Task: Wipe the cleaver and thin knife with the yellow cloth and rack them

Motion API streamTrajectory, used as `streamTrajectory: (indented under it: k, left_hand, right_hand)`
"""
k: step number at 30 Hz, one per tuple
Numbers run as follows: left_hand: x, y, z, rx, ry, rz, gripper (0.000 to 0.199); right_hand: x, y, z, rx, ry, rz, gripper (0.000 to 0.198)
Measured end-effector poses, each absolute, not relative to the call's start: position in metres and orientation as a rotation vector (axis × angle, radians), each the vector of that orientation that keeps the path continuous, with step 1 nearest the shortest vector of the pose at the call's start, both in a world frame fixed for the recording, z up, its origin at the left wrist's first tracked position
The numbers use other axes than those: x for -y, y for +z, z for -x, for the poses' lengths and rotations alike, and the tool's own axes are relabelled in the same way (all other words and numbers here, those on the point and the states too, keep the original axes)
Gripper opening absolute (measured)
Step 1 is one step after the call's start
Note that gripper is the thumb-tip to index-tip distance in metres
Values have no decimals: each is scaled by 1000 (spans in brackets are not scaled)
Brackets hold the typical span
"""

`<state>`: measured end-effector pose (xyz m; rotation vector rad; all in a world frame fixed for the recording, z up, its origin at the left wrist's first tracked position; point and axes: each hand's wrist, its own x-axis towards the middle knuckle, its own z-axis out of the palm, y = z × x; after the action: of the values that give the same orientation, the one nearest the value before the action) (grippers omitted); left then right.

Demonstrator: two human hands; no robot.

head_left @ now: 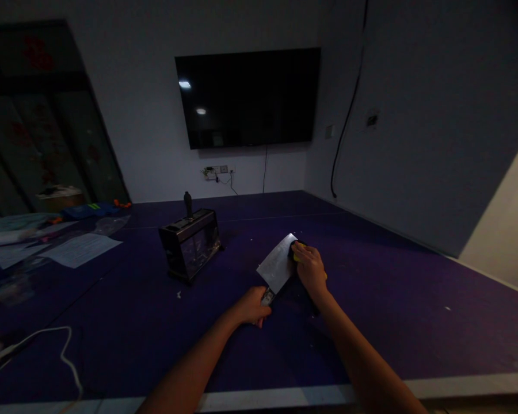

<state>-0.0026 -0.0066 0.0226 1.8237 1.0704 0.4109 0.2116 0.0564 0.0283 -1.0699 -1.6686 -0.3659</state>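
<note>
My left hand point(255, 306) is closed around the handle point(268, 296) of a cleaver. The cleaver's broad, shiny blade point(278, 263) points away from me, tilted above the purple tabletop. My right hand point(311, 268) is closed on a yellow and black object point(299, 251) at the blade's right edge. Its fingers cover most of that object, so its kind is unclear. Left of the cleaver stands a black knife block point(188, 244) with see-through sides. One dark handle point(187, 203) sticks up from its top.
On the left of the purple table point(384, 299) lie paper sheets point(82, 249), plastic bags and cloth. A white cable point(64, 345) curls at the near left. Small white scraps dot the surface. A television point(250, 98) hangs on the far wall, and a black cord point(347, 115) hangs at the right.
</note>
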Motion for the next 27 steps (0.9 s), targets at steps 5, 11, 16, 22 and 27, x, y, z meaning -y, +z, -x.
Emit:
streamTrajectory:
  k: [5, 11, 16, 22, 27]
  left_hand:
    - [2, 10, 3, -1041, 530, -1609, 25]
    - [-2, 0, 0, -1026, 662, -1397, 24]
    - [-3, -1, -1, -1026, 695, -1369, 22]
    - [-1, 2, 3, -1017, 640, -1412, 27]
    - [4, 11, 4, -980, 539, -1539, 20]
  right_hand:
    - [-47, 26, -181, 1908, -288, 972, 58]
    - [-32, 27, -157, 2250, -25, 694, 62]
    - [-30, 27, -153, 2281, 17, 643, 61]
    - [-43, 24, -164, 2103, -159, 859, 60]
    - [-57, 28, -194, 1882, -271, 1016, 54]
